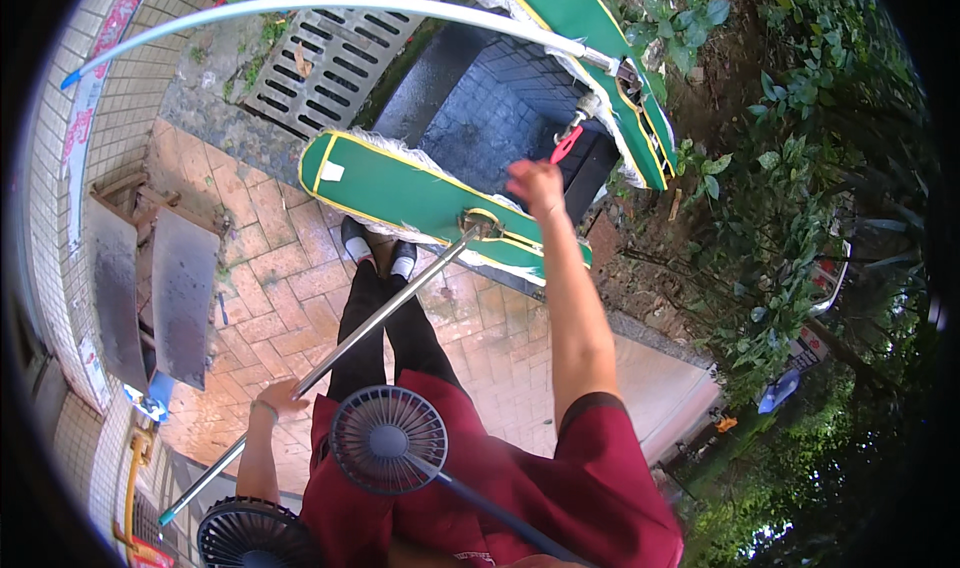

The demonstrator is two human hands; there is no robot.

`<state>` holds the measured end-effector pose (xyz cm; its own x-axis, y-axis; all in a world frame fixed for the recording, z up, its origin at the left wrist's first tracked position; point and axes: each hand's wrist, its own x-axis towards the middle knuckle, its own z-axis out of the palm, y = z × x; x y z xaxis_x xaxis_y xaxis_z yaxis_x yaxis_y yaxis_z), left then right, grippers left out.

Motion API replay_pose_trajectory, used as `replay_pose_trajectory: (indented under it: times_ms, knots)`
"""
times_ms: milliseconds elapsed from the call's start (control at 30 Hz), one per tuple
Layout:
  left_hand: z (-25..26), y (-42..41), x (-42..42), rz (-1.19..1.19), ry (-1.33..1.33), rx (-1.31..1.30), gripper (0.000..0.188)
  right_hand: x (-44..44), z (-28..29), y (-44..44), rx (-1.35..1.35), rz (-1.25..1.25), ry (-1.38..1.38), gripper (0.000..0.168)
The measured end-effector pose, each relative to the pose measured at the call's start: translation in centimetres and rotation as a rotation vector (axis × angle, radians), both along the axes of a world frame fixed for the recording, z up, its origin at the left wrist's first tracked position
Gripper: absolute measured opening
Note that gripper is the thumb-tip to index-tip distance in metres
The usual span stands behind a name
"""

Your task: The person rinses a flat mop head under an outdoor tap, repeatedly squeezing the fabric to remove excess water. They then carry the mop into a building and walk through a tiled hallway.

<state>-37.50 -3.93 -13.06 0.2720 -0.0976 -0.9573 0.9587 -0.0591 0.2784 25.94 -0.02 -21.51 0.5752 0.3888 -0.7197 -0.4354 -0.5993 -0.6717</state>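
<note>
My left hand (279,401) grips the metal pole (386,307) of a flat mop, which slants up from the lower left. Its long green mop head (390,182), with yellow edging and white fringe, lies across the near rim of a dark tiled basin (405,92). Water (480,129) shows inside. My right hand (537,187), blurred, is over the basin beside the red lever (567,145) of a metal tap (588,106); whether the fingers touch it is unclear. A second green mop head (577,5) rests along the far right side, its pale pole (330,2) arching left.
A slotted drain cover (349,43) adjoins the basin on the left. Brown paving (262,268) lies underfoot. Worn boards (180,290) lean near the tiled wall (64,268). Leafy plants (795,163) and soil border the right. Two small fans (388,440) (251,534) hang before my chest.
</note>
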Motion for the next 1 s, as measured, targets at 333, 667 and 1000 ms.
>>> replay_pose_trajectory:
  times_ms: [333, 667, 1000]
  knots:
    - [7.0, -2.9, -2.3, 0.102, 0.363, 0.401, 0.024, -6.9, -0.9, 1.0, 0.023, 0.017, 0.33, 0.032]
    - [12.6, -1.8, 1.5, -0.084, 0.343, 0.639, 0.02, -4.2, 3.0, 24.1, 0.781, -0.354, 0.592, 0.06]
    - [19.9, -4.0, 7.0, -0.05, -0.014, 0.761, 0.034, -6.1, 4.4, 12.7, 0.706, -0.585, 0.53, 0.021]
